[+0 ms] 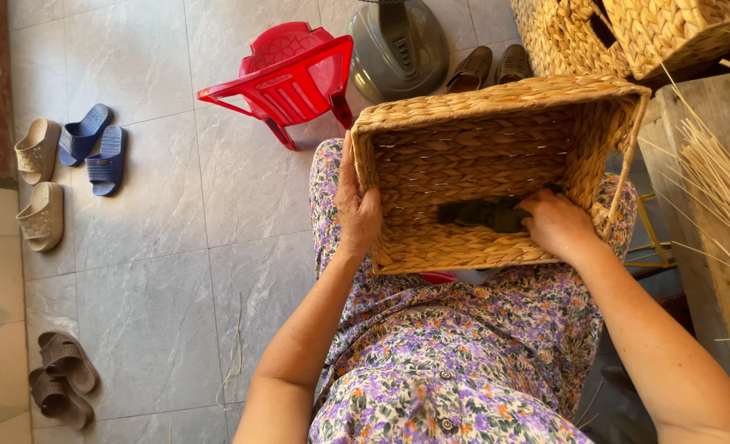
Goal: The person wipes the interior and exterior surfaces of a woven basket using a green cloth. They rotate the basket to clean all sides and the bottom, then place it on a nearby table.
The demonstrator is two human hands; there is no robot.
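Observation:
A rectangular woven straw basket lies tilted on my lap, its open mouth facing me. My left hand grips the basket's left wall from outside, thumb along the rim. My right hand reaches inside the basket near its lower right corner, its fingers at a dark object that lies at the basket's handle slot. What the fingers hold is hidden. I wear floral-patterned clothes.
A small red plastic chair stands on the tiled floor ahead, with a grey dome-shaped appliance behind it. More woven baskets are stacked top right. Loose straw stalks lie on a wooden bench at right. Several sandals sit at left.

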